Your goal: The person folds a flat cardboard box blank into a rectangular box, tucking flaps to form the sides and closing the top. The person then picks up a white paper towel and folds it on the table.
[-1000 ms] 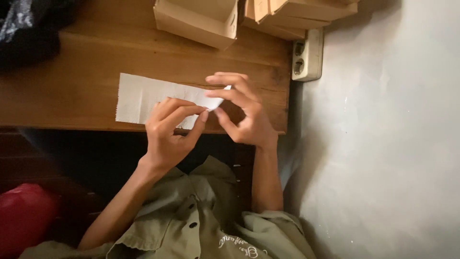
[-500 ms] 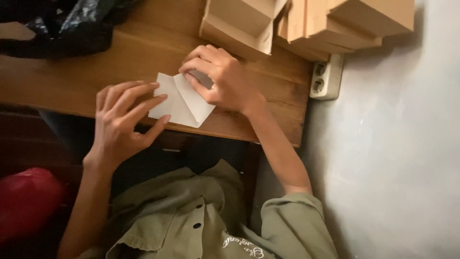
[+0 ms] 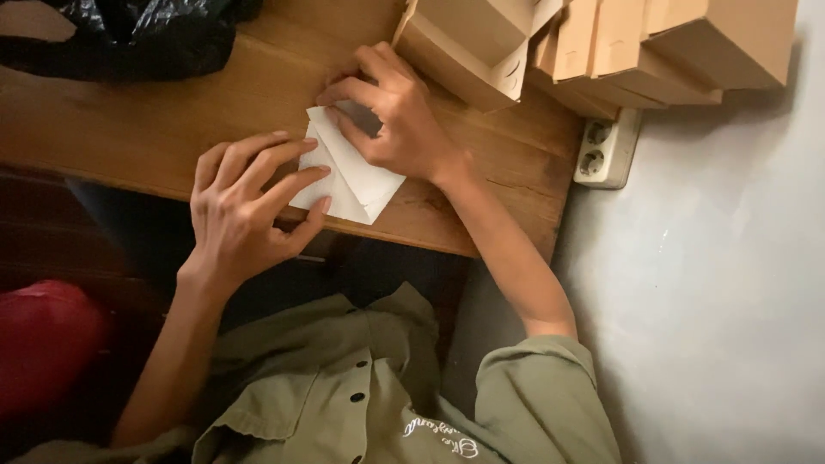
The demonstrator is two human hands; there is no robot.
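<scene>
A folded white card (image 3: 357, 176) lies on the table (image 3: 129, 129) near its front edge. The right hand (image 3: 395, 116) presses its top corner flat, fingers curled on it, gripping nothing. The left hand (image 3: 245, 210) rests spread at the card's left edge, fingertips touching it. Brown boxes (image 3: 601, 47) stand just behind the right hand; a black bag (image 3: 129, 34) lies far left, a wall socket (image 3: 606, 150) right.

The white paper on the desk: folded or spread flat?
Folded. The white paper shows overlapping layers with diagonal creases, pressed by the right hand and the left hand.
</scene>
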